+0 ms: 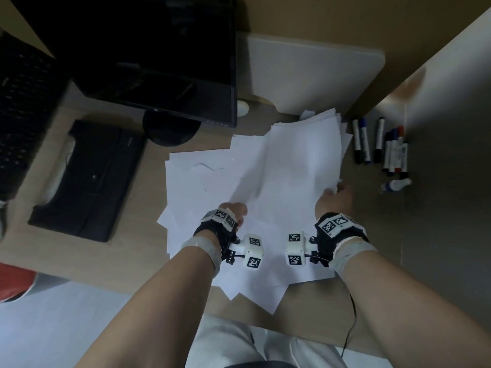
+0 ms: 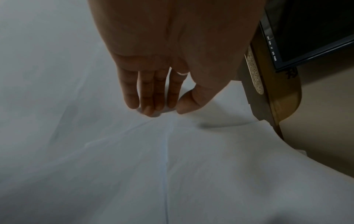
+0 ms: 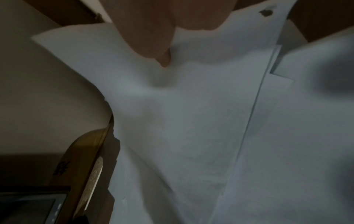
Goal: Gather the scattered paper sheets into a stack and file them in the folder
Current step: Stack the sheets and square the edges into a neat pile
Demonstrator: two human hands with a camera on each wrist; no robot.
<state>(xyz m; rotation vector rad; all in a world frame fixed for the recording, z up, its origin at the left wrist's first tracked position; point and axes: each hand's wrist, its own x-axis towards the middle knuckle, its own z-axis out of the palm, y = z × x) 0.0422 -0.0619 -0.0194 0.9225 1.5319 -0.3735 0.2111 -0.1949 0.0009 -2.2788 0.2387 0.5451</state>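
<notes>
Sheets [image 1: 218, 181] of white paper lie fanned across the middle of the desk [image 1: 148, 264], overlapping at odd angles, some corners hanging over the near edge. On top, a thicker bundle [image 1: 300, 160] is lifted along its right side, its long axis running from near to far and leaning a little to the right, the far end pointing at the white board [image 1: 313, 73] by the wall.

At the near left of the bundle, the left hand [image 2: 153, 84] has straight fingers [image 2: 147, 97] pointing down, tips touching the paper, the thumb close beside them. The right hand [image 1: 334, 197] holds the bundle's right edge; in the wrist view its thumb [image 3: 151, 45] presses on top of the paper, the other fingers hidden underneath.

Left of the sheets lies a black folder [image 1: 87, 179], long axis near to far, closed, well apart from both hands. A dark monitor [image 1: 138, 54] stands at the far left. Markers [image 1: 382, 147] lie in a loose row to the right of the paper.
</notes>
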